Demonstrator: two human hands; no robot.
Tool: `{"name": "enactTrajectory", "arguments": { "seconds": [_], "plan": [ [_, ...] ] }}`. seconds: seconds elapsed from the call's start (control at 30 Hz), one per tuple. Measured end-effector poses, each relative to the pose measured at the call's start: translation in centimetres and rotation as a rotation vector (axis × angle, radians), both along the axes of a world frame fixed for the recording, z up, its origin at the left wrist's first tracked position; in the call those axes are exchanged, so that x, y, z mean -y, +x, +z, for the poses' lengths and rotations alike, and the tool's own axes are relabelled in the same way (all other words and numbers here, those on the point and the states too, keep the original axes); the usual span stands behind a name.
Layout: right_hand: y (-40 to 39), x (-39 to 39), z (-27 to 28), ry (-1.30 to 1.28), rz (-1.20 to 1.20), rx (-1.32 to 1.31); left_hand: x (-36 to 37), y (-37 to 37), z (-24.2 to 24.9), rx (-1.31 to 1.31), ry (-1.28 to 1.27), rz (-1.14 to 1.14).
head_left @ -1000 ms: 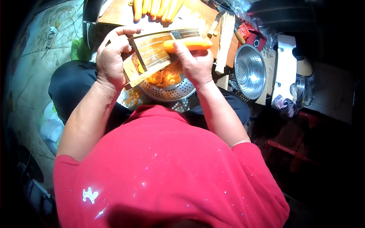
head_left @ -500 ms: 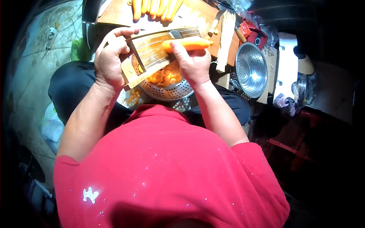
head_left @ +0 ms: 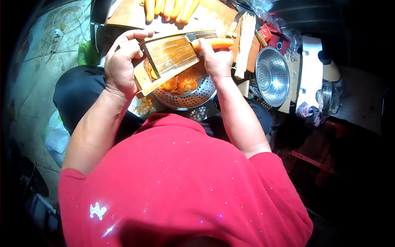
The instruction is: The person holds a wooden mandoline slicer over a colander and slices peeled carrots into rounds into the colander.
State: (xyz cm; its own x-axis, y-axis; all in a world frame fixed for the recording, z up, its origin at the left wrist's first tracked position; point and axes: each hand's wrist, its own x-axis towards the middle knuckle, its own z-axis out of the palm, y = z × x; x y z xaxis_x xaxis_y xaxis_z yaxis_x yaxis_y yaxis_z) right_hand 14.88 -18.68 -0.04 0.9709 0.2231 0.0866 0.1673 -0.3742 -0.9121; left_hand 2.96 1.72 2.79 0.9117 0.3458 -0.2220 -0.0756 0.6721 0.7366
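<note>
My left hand point(head_left: 122, 64) is closed on the near-left end of a wooden mandoline slicer point(head_left: 170, 51), which is tilted over a metal colander. In my right hand point(head_left: 217, 61) is a peeled carrot point(head_left: 220, 43), pressed on the slicer's upper right part near its dark blade plate point(head_left: 191, 37). The thumb lies on top of the carrot, and the other fingers are partly hidden. Under the slicer, the colander point(head_left: 185, 101) holds a heap of round carrot slices point(head_left: 181, 82). The slicer covers the colander's far side.
Several peeled carrots point(head_left: 170, 9) lie on an orange-brown board point(head_left: 127, 13) at the back. To the right are a knife point(head_left: 233, 29), a pale bundle of stalks point(head_left: 245, 45), a second colander point(head_left: 272, 76) and a white panel point(head_left: 310, 74). A green bag point(head_left: 85, 53) is at left.
My right hand has slid the carrot to the right along the slicer, toward its far end. The left hand and slicer have shifted only slightly.
</note>
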Motion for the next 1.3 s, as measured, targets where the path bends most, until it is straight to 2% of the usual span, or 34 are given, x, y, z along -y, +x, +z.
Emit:
{"name": "enactTrajectory", "arguments": {
  "seconds": [0.03,0.13,0.2,0.3,0.33,0.37,0.43,0.47,0.57,0.83,0.9,1.03,1.3],
  "plan": [
    [1.0,0.4,-0.4,0.05,-0.074,-0.159,0.0,0.0,0.0,0.0,-0.001,0.002],
    [1.4,0.1,-0.9,0.018,-0.12,-0.089,-0.3,0.2,0.1,0.007,0.031,0.017],
    [0.1,-0.2,-0.8,0.062,-0.006,0.006,-0.3,0.1,-0.2,0.016,0.008,-0.001],
    [-3.3,-1.9,1.4,0.231,0.061,-0.133,-0.1,0.1,0.2,-0.009,0.017,0.013],
    [-3.1,-1.6,2.0,0.062,0.045,-0.114,0.1,0.0,0.5,-0.006,-0.009,0.011],
    [-1.6,-0.8,-0.3,0.236,0.016,-0.195,0.1,0.0,0.4,-0.005,-0.007,0.012],
    [-0.3,-0.3,-0.6,0.025,-0.028,-0.035,0.1,0.0,0.2,0.001,-0.03,0.011],
    [0.3,-0.1,-0.7,-0.11,-0.1,-0.036,0.1,0.0,0.5,-0.026,0.01,0.025],
    [2.2,1.0,-3.0,-0.041,-0.103,-0.045,-0.1,0.2,0.2,0.006,-0.006,0.01],
    [1.2,0.9,-0.9,-0.117,-0.136,-0.174,-0.2,0.5,0.4,0.006,0.006,0.011],
    [1.3,1.2,-1.0,0.044,-0.1,-0.07,-0.3,0.5,0.7,-0.004,0.017,-0.01],
    [1.9,1.7,0.1,0.108,-0.122,-0.103,-0.3,0.6,0.8,-0.008,0.026,-0.009],
    [0.6,1.1,2.3,-0.059,-0.033,0.05,-0.3,0.7,0.2,0.024,0.027,0.01]
  ]
}}
